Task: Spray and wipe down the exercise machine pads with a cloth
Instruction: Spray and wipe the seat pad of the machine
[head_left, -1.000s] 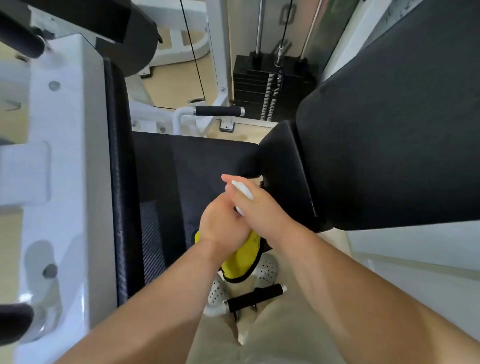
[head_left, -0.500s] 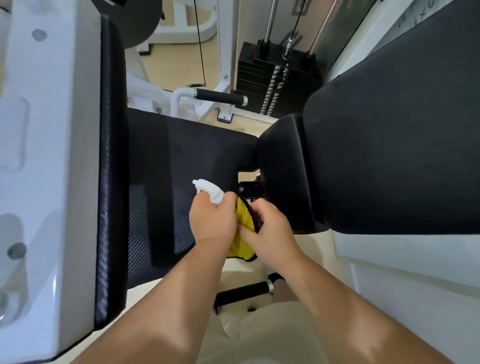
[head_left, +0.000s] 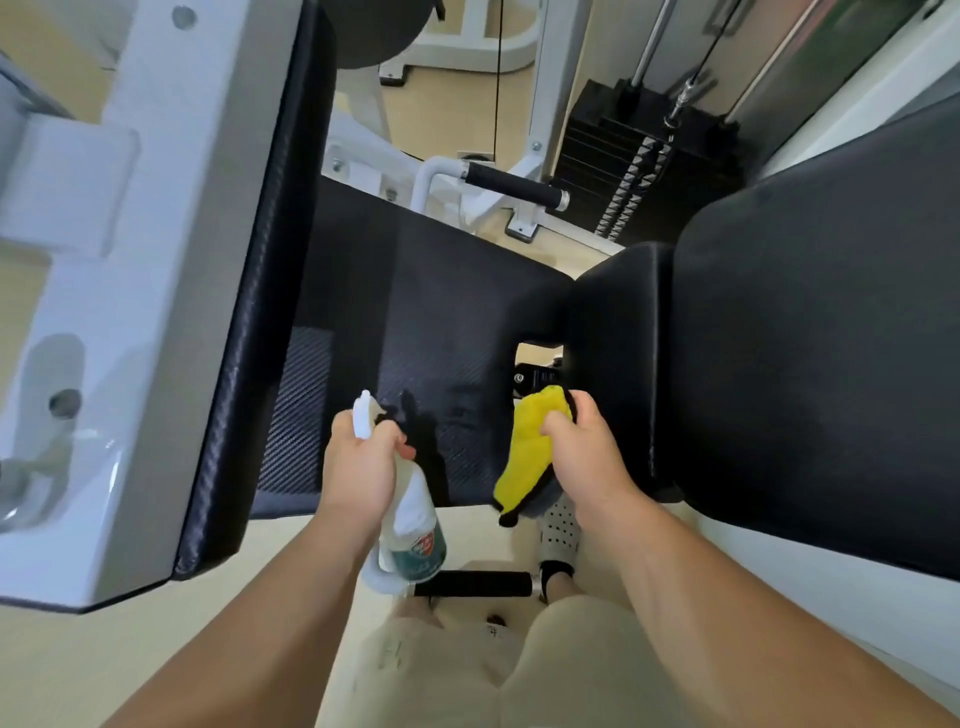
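Left hand (head_left: 358, 467) wrapped round the spray bottle (head_left: 413, 525), nozzle pointing far, twd the black seat pad (head_left: 426, 312). Right hand (head_left: 587, 457) clenched on the yellow cloth (head_left: 524, 447), which hangs down just beside the big black pad (head_left: 805, 338) on the right. Hands apart, both low over the near edge of the seat pad. White machine frame (head_left: 156, 260) at left, weight stack (head_left: 634, 166) far right, black handle grip (head_left: 509, 184) far centre.
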